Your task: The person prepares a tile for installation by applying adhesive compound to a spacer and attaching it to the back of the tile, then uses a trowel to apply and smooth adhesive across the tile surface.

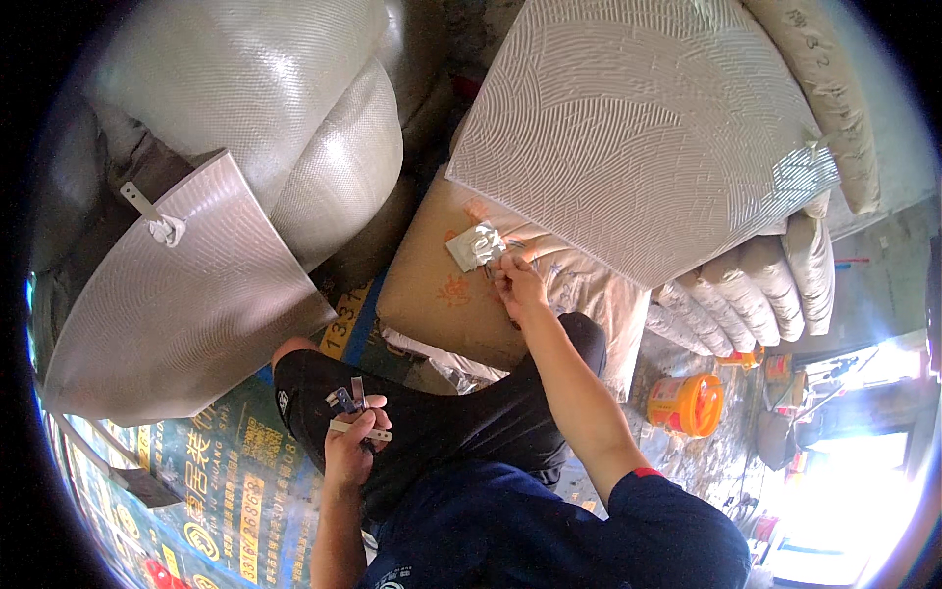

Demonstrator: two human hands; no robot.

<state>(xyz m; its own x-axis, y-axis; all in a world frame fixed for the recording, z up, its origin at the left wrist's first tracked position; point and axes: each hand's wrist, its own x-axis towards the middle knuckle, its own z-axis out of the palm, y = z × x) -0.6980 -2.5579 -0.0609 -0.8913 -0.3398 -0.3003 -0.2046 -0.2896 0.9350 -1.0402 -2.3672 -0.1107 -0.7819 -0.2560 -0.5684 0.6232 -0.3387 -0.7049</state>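
Observation:
My right hand grips a putty knife by its handle. Pale, wet paste is heaped on its flat blade, which is over a brown paper sack. Above my left knee, my left hand is closed around several small metal strips and a dark piece whose kind I cannot make out. To the left leans a large slab with combed paste; a holed metal strip sticks up from a blob of paste on it. Ahead, another slab is covered in ridged paste.
Bulging woven sacks fill the upper left. More stacked bags stand behind the far slab on the right. An orange bucket is on the floor at right. Printed green sheeting covers the floor at lower left.

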